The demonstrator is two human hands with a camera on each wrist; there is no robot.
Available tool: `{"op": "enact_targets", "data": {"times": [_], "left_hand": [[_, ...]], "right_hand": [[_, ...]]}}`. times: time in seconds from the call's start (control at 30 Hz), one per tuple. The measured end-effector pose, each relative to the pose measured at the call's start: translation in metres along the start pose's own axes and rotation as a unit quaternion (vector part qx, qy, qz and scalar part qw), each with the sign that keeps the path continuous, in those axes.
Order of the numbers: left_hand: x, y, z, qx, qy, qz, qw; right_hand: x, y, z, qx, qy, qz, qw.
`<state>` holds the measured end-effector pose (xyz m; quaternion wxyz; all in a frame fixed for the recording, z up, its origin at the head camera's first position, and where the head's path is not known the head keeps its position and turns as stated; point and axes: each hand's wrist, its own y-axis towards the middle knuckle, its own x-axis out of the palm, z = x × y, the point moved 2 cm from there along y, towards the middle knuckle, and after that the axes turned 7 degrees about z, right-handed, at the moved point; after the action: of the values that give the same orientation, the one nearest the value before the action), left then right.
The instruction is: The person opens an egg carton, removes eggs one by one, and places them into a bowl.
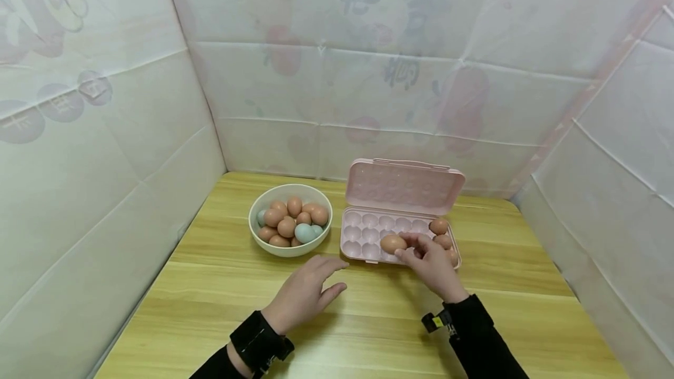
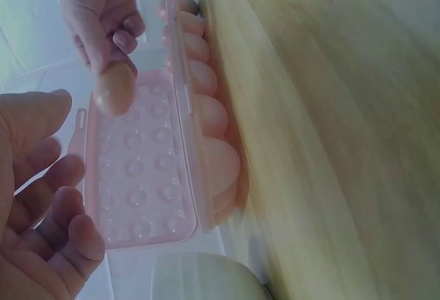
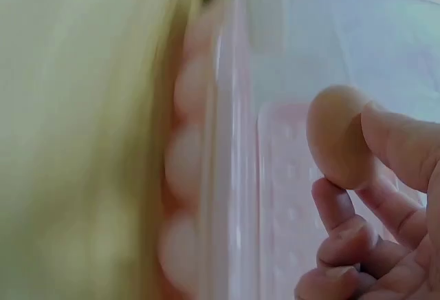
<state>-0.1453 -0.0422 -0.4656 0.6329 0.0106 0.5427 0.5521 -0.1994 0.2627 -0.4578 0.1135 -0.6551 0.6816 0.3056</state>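
Above the pink egg box (image 1: pixel 351 250), my right hand (image 1: pixel 434 268) pinches a brown egg (image 1: pixel 393 244) between thumb and fingers. The right wrist view shows the same egg (image 3: pixel 340 137) with the thumb on one side and fingers below it. Three brown eggs, among them one egg (image 1: pixel 439 226) at the back, sit in the box's right-hand column, partly covered by the right hand. My left hand (image 1: pixel 305 294) hovers in front of the bowl and box, fingers loosely bent and holding nothing. Its relaxed fingers (image 2: pixel 65 169) also appear in the left wrist view.
To the left of the box stands a cream bowl (image 1: pixel 291 252) heaped with brown eggs and a few pale blue-green ones. The box's lid (image 1: pixel 402 189) stands raised at the back. Printed cloth walls (image 1: pixel 337 98) enclose the wooden table (image 1: pixel 368 332) behind and at both sides.
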Motion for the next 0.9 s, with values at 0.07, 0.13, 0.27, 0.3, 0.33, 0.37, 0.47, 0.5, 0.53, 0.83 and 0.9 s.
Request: {"op": "enact_targets", "data": {"times": [0.07,0.13,0.27,0.3,0.33,0.37,0.47,0.5,0.53,0.83,0.9], "left_hand": [[0.000,0.002,0.000,0.010,0.002,0.014,0.9998],[-0.001,0.004,0.001,0.023,0.004,0.029,0.9993],[-0.001,0.007,0.003,0.043,-0.002,0.044,0.9981],[-0.001,0.008,0.003,0.047,-0.004,0.046,0.9978],[-0.001,0.009,0.004,0.051,-0.007,0.047,0.9975],[-0.001,0.009,0.004,0.055,-0.010,0.048,0.9973],[-0.001,0.011,0.007,0.070,-0.018,0.051,0.9961],[0.000,0.012,0.008,0.075,-0.018,0.053,0.9956],[0.000,0.012,0.009,0.080,-0.018,0.054,0.9952],[0.004,0.019,0.018,0.124,-0.017,0.067,0.9899],[0.006,0.020,0.020,0.131,-0.021,0.065,0.9891]], "right_hand": [[0.009,-0.010,-0.002,0.027,0.065,-0.028,0.997],[0.017,-0.018,-0.004,0.044,0.121,-0.056,0.990],[0.028,-0.031,-0.008,0.079,0.186,-0.103,0.974],[0.030,-0.033,-0.009,0.089,0.198,-0.112,0.970],[0.031,-0.035,-0.011,0.094,0.206,-0.120,0.967],[0.033,-0.036,-0.012,0.099,0.213,-0.127,0.964],[0.036,-0.040,-0.014,0.101,0.225,-0.151,0.957],[0.036,-0.041,-0.014,0.100,0.227,-0.157,0.956],[0.037,-0.042,-0.014,0.099,0.229,-0.164,0.954],[0.040,-0.048,-0.017,0.097,0.249,-0.198,0.943],[0.040,-0.049,-0.019,0.096,0.258,-0.203,0.940]]}}
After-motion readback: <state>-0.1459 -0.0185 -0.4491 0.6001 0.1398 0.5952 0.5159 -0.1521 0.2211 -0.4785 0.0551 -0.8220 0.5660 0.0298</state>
